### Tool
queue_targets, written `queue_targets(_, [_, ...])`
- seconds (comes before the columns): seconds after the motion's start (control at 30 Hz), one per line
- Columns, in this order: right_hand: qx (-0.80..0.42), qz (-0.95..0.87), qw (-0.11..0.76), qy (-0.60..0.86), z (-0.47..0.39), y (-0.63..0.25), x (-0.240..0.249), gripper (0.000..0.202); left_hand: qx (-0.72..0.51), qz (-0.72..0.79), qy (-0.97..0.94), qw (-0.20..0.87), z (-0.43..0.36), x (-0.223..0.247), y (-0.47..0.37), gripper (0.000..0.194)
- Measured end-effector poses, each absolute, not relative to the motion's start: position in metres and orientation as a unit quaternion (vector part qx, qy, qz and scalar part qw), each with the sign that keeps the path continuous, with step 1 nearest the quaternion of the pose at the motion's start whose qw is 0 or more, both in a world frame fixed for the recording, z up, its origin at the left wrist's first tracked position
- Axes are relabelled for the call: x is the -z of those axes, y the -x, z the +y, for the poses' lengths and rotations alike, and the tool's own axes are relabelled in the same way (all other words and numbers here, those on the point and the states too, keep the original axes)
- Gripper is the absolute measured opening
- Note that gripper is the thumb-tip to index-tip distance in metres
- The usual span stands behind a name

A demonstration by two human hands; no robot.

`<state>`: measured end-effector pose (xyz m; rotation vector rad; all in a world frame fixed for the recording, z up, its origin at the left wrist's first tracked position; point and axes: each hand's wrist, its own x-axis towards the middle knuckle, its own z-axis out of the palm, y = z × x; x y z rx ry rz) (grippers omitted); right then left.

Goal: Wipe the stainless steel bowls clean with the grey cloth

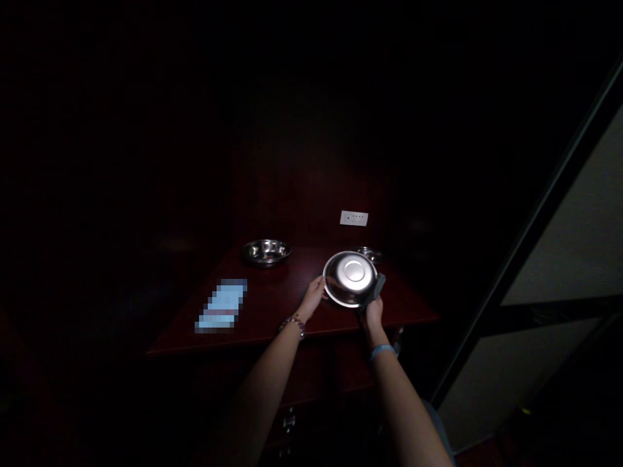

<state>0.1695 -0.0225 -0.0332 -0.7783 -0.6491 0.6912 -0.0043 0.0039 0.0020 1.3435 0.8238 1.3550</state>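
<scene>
A shiny metal bowl point(348, 280) is held up over the dark red desk point(287, 292), its rounded underside facing me. My left hand point(313, 297) grips the bowl's left rim. On its right side, my right hand point(374, 310) holds a dark grey cloth point(378, 288) against the rim, with the fingers partly hidden behind it. Another metal bowl point(267, 253) stands upright at the back left of the desk. Behind the held bowl, a further metal dish point(370, 254) is partly covered from view.
A blurred light blue item point(222, 306) lies on the desk's left part. A white socket panel point(354, 218) is on the back wall. Below the desk top is a drawer handle point(289, 420). A pale panel with a dark frame point(559, 259) stands at the right.
</scene>
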Motion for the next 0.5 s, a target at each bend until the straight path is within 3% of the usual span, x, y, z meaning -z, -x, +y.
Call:
queue_targets(0.33, [-0.346, -0.318, 0.784, 0.405, -0.0264, -0.1702, 0.0310, 0.051, -0.668, 0.314, -0.476, 0.477, 0.0092, 0.0019, 0.0051, 0.035])
queue_targets(0.5, [-0.358, -0.311, 0.781, 0.407, -0.0276, -0.1705, 0.0310, 0.043, -0.665, 0.335, -0.459, 0.484, 0.0095, 0.0024, 0.0068, 0.041])
